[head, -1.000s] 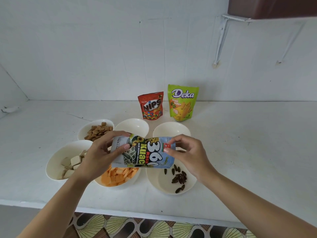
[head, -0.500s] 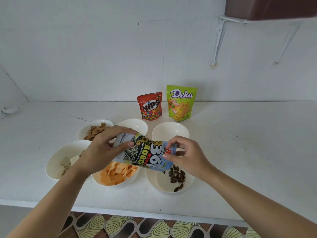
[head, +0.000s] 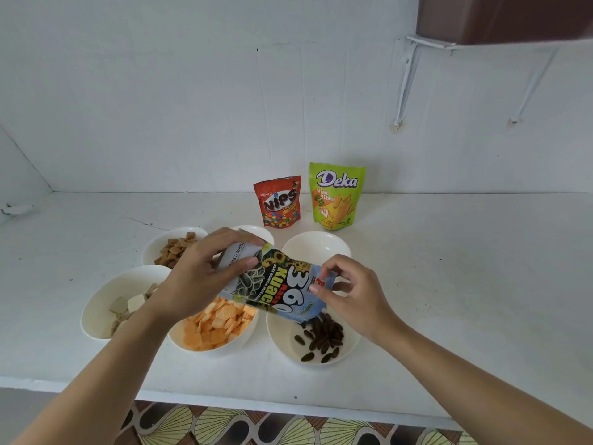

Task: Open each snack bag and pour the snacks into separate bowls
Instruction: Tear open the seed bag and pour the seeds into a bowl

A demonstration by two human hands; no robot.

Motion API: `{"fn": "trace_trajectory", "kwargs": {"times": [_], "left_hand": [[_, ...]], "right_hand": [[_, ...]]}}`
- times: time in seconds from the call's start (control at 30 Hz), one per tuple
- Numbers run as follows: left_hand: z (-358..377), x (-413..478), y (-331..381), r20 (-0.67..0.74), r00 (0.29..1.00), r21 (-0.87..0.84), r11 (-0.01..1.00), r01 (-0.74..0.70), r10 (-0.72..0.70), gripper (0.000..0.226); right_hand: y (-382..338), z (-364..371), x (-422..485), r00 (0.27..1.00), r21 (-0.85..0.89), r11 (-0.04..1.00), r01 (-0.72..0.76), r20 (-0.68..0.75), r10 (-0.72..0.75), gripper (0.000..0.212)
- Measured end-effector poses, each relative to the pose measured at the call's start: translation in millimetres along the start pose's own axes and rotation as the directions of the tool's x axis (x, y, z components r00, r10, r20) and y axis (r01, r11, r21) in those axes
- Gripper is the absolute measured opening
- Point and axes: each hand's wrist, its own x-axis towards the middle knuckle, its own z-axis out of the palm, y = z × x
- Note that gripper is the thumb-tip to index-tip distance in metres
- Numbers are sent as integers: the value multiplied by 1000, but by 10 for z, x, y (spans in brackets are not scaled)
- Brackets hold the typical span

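The seed bag [head: 279, 289] was held tilted, open end lowered over the front right bowl [head: 278, 338], in which dark seeds [head: 324, 332] were piled. Three other bowls were filled with orange crackers [head: 218, 319], wafers [head: 128, 306] and brown squares [head: 175, 248]. The red bag [head: 279, 202] and green bag [head: 335, 195] were stood upright behind.

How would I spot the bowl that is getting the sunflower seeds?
Look along the front edge of the white counter. The bowl sits at the right end of the front row, under the tilted bag. It alone holds dark seeds; its neighbour holds orange crackers.
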Motion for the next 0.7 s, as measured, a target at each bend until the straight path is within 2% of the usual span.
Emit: {"fn": "trace_trajectory", "kwargs": {"times": [0.27,0.33,0.47,0.57,0.7], "left_hand": [[57,-6,-18,-43,998,-42,998,38,-40,22],[39,13,-27,-31,998,-28,998,48,-49,22],[10,50,-16,-5,1000,14,1000,21,-21,21],[-13,64,-11,8,1000,54,998,14,-15,21],[-15,93,28,9,1000,58,998,4,-5,21]], "right_hand": [[12,-38,35,1000,15,1000,-2,17,2,23],[18,-32,38,998,11,1000,-19,56,19,23],[22,-43,51,999,20,1000,-19,33,18,23],[26,-40,53,994,22,999,-46,96,44,25],[35,-37,56,995,40,998,-54,82,51,26]]}}
